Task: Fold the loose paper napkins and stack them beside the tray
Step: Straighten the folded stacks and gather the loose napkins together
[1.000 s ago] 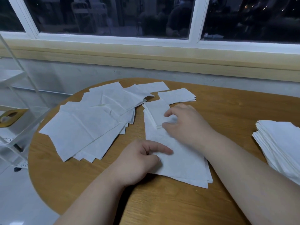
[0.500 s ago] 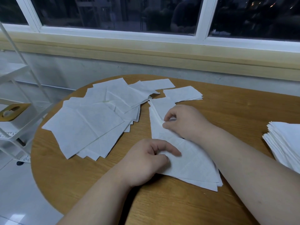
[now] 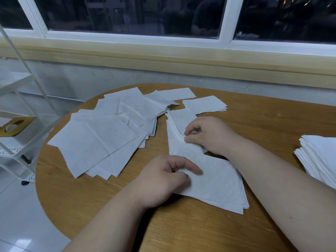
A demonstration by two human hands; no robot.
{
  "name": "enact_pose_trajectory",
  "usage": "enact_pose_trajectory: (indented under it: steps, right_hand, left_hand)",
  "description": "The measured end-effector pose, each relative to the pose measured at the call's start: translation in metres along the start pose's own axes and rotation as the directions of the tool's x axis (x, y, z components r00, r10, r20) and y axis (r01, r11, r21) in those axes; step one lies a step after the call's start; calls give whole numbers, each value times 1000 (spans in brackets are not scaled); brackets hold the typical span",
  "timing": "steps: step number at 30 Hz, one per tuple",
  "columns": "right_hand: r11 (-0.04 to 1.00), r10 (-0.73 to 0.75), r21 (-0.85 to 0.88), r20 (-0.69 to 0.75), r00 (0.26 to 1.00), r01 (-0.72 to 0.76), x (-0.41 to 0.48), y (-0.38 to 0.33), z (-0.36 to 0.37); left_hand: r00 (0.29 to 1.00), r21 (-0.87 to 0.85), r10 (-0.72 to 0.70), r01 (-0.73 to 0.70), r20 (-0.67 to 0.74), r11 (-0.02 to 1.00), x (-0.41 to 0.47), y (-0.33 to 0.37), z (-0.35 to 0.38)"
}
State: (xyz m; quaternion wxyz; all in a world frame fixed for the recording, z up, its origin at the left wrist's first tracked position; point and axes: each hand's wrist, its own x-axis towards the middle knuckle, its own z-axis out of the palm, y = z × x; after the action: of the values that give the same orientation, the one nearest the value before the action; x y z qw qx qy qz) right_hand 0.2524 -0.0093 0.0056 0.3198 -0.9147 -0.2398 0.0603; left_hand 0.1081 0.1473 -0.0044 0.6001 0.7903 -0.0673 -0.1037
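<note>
Fingers (image 3: 190, 129) of the right hand (image 3: 212, 135) are curled, and with the thumb they pinch a raised crease in the napkin (image 3: 218, 180) at the hand's nine o'clock side. The paper there is lifted a little off the worktop (image 3: 181, 231). The left hand (image 3: 160, 180) lies at about seven o'clock from the right one. Its fingers are curled narrow, and the forefinger and thumb grip the napkin's left edge. The napkin lies between and under both hands. It runs from a point at twelve o'clock, beyond the right hand, to a wide corner at five o'clock, where several layered edges show.

The loose napkins (image 3: 94, 137) fan out flat and overlapping at nine to ten o'clock from the hands, just apart from the held one. A small folded pile (image 3: 205, 104) lies at twelve o'clock, just beyond the napkin's far tip. A tall stack (image 3: 320, 159) of folded napkins sits at three o'clock, well apart, cut by the picture's edge. A white rack (image 3: 12, 153) stands off the worktop at nine o'clock, below the window (image 3: 127, 13).
</note>
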Motion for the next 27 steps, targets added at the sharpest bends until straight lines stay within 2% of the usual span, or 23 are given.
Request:
enact_pose_trajectory:
  steps: [10, 27]
  right_hand:
    - [999, -26, 39, 0, 1000, 26, 1, 1, 2]
    - [992, 4, 126, -95, 996, 8, -1, 6, 5]
  left_hand:
    - [1000, 16, 9, -9, 5, 1000, 1, -1, -1]
    - [1000, 10, 16, -16, 8, 1000, 1, -1, -1]
